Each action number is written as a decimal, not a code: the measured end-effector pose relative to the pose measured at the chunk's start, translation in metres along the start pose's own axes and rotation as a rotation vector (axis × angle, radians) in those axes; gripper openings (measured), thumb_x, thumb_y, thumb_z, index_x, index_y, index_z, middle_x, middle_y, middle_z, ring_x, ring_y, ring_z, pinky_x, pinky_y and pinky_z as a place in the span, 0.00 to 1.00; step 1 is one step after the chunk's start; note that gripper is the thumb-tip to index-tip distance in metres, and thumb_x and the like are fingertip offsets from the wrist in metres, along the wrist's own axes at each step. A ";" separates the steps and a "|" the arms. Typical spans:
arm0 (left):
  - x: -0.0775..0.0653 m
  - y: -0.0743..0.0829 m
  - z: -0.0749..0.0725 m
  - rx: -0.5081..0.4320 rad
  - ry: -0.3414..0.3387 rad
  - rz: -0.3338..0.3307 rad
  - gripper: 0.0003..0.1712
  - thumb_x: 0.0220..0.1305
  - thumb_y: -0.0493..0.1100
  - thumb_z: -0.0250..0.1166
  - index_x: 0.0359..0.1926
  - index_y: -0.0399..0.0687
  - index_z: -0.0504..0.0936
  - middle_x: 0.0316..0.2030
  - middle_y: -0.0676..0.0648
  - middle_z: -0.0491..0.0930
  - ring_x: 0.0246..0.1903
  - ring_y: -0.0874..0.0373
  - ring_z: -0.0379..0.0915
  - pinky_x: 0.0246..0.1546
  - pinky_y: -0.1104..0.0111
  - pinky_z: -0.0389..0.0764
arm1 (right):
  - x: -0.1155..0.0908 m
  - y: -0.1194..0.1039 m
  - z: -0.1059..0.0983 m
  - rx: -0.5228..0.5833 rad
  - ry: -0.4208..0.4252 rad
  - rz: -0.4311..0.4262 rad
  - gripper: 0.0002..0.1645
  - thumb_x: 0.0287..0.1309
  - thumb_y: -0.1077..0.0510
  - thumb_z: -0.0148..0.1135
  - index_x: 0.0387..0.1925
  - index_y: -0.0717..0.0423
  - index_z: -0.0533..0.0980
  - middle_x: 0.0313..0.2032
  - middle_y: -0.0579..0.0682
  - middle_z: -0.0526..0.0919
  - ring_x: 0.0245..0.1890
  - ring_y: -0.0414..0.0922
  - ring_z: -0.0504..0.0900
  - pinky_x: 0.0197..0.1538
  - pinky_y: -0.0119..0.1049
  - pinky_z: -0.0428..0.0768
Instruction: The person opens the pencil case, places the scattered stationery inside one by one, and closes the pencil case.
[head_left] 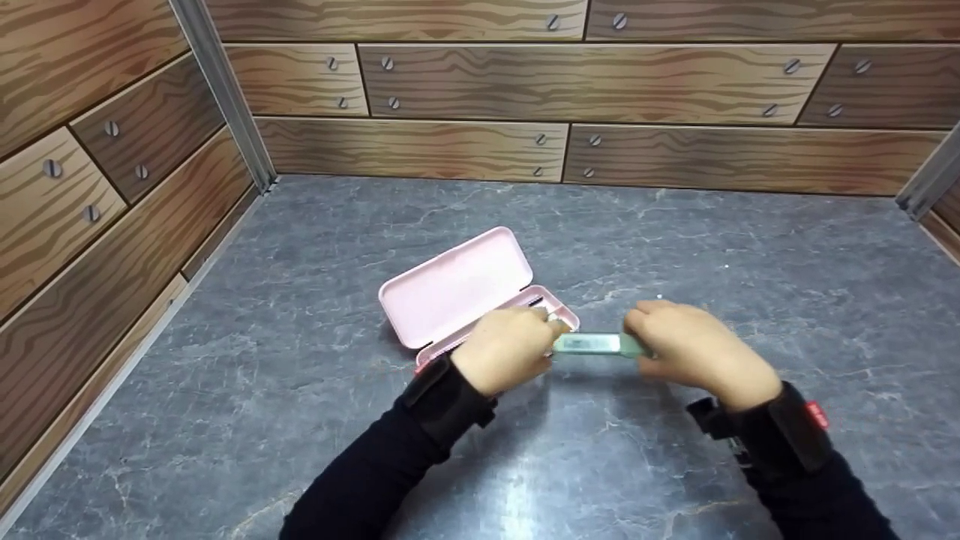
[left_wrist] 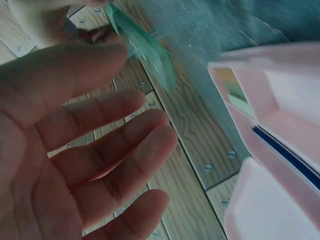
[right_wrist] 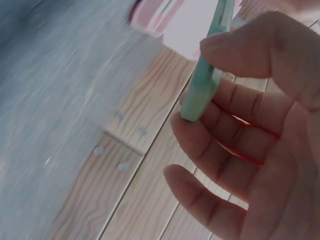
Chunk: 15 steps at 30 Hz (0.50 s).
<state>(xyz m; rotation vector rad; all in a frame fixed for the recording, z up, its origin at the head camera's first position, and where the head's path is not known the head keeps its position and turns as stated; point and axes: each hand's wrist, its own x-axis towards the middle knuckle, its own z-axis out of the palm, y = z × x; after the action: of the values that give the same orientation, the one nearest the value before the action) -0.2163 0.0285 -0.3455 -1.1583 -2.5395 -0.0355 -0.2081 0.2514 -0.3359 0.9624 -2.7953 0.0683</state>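
Note:
My right hand [head_left: 694, 349] pinches one end of a flat, mint-green pen-like item [head_left: 592, 343] with a whitish label. In the right wrist view, the thumb presses one side of this green item [right_wrist: 200, 90], and the fingers bend behind it. My left hand [head_left: 510, 345] is at the item's other end, over the front of an open pink pencil case [head_left: 457, 289]. The left wrist view shows that hand's fingers [left_wrist: 115, 145] spread and loosely bent, with nothing gripped. The green item [left_wrist: 145, 50] appears beyond the left thumb's tip.
The case's lid lies back on its far left side. Inside its tray [left_wrist: 255, 85] are a dark, slim stick [left_wrist: 287, 152] and a small yellow-and-white piece [left_wrist: 235, 92] in an end compartment. Wood-patterned walls [head_left: 465, 82] enclose the grey marbled tabletop [head_left: 300, 315] at the back and sides.

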 end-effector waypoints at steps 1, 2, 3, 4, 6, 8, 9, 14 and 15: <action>0.002 0.003 0.001 0.008 0.008 0.003 0.08 0.44 0.42 0.65 0.31 0.52 0.79 0.25 0.53 0.76 0.26 0.59 0.73 0.21 0.67 0.73 | 0.002 -0.003 0.001 -0.006 0.013 -0.020 0.13 0.29 0.64 0.63 0.19 0.51 0.68 0.20 0.41 0.63 0.18 0.39 0.63 0.22 0.34 0.66; 0.004 0.005 0.002 0.023 0.017 0.007 0.08 0.44 0.42 0.65 0.30 0.52 0.79 0.25 0.53 0.75 0.26 0.58 0.73 0.22 0.68 0.72 | 0.004 -0.006 0.001 -0.012 0.026 -0.040 0.13 0.29 0.65 0.63 0.19 0.51 0.67 0.19 0.41 0.63 0.18 0.39 0.62 0.21 0.34 0.66; 0.006 0.008 0.002 0.037 0.025 0.011 0.07 0.44 0.43 0.65 0.29 0.51 0.78 0.25 0.53 0.75 0.26 0.58 0.73 0.22 0.68 0.72 | 0.006 -0.009 0.002 -0.024 0.042 -0.059 0.13 0.28 0.65 0.62 0.18 0.51 0.66 0.19 0.41 0.62 0.18 0.39 0.62 0.21 0.34 0.66; 0.008 0.010 0.003 0.047 0.030 0.013 0.08 0.43 0.43 0.65 0.28 0.51 0.77 0.25 0.53 0.75 0.26 0.58 0.73 0.22 0.68 0.72 | 0.007 -0.012 0.002 -0.035 0.059 -0.079 0.13 0.28 0.65 0.62 0.18 0.52 0.66 0.19 0.41 0.62 0.18 0.40 0.62 0.21 0.34 0.66; 0.009 0.013 0.005 0.067 0.042 0.025 0.09 0.43 0.44 0.66 0.28 0.50 0.77 0.25 0.53 0.75 0.25 0.59 0.72 0.22 0.69 0.72 | 0.010 -0.018 0.004 -0.059 0.089 -0.113 0.14 0.26 0.66 0.60 0.17 0.52 0.64 0.19 0.42 0.62 0.18 0.41 0.63 0.21 0.35 0.67; 0.009 0.015 0.007 0.086 0.039 0.032 0.10 0.42 0.46 0.67 0.28 0.50 0.77 0.26 0.53 0.75 0.25 0.59 0.72 0.21 0.69 0.72 | 0.012 -0.023 0.005 -0.077 0.109 -0.139 0.13 0.24 0.66 0.59 0.17 0.52 0.64 0.19 0.43 0.62 0.18 0.42 0.63 0.21 0.35 0.67; 0.009 0.016 0.008 0.093 0.035 0.035 0.10 0.42 0.46 0.67 0.28 0.50 0.77 0.25 0.53 0.75 0.24 0.59 0.72 0.20 0.69 0.72 | 0.013 -0.025 0.006 -0.086 0.116 -0.150 0.13 0.23 0.66 0.58 0.17 0.53 0.64 0.19 0.43 0.63 0.18 0.42 0.64 0.21 0.36 0.67; 0.007 0.017 0.012 0.118 0.027 0.040 0.09 0.42 0.47 0.67 0.26 0.51 0.77 0.24 0.53 0.76 0.22 0.59 0.72 0.19 0.69 0.73 | 0.016 -0.033 0.009 -0.102 0.126 -0.171 0.13 0.23 0.67 0.59 0.18 0.55 0.66 0.19 0.45 0.65 0.19 0.44 0.66 0.22 0.37 0.68; 0.007 0.018 0.012 0.121 0.031 0.039 0.09 0.42 0.46 0.67 0.25 0.51 0.77 0.24 0.53 0.76 0.22 0.59 0.72 0.18 0.69 0.73 | 0.016 -0.034 0.010 -0.105 0.124 -0.170 0.13 0.23 0.67 0.59 0.18 0.55 0.66 0.19 0.45 0.65 0.20 0.44 0.66 0.22 0.37 0.68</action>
<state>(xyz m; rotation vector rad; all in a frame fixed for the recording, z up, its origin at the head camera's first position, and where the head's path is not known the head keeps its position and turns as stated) -0.2114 0.0473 -0.3568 -1.1509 -2.4540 0.1074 -0.2014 0.2135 -0.3432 1.1249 -2.5669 -0.0400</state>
